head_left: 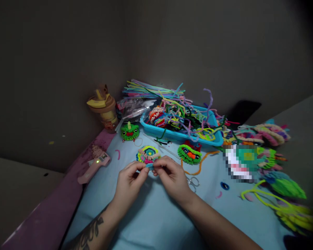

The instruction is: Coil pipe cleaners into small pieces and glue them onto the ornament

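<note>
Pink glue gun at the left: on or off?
Likely on: a green light glows on the body of the pink glue gun, which lies flat on the table.

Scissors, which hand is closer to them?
Right. The right hand is just beside the scissors, which lie by its wrist. The left hand is farther off, beyond the right hand. Both pinch a small blue piece.

Bare forearms; the left forearm (99, 222) bears a dark tattoo (90, 233), possibly leafy.
</note>
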`<state>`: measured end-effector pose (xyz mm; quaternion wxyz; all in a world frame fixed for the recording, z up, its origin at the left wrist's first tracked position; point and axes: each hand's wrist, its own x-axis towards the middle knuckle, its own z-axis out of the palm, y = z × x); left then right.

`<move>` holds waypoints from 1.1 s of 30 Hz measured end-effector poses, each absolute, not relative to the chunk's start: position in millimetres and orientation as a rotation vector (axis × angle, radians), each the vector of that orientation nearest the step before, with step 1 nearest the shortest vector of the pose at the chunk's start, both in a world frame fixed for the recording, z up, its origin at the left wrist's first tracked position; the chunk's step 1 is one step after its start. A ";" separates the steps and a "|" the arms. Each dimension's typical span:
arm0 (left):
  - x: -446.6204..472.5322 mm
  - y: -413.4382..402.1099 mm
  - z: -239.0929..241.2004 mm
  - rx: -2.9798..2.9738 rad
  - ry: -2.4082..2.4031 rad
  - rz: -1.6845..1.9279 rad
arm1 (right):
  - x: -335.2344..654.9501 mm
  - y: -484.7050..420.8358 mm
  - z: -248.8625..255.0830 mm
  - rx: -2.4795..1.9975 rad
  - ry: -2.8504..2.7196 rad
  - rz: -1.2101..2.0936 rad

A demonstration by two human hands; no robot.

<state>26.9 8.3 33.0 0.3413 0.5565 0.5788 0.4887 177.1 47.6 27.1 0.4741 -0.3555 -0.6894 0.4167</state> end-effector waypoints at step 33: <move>3.3 16.0 38.0 0.325 0.864 1.440 | 179.0 52.0 19.4 -1.008 -1.310 1.102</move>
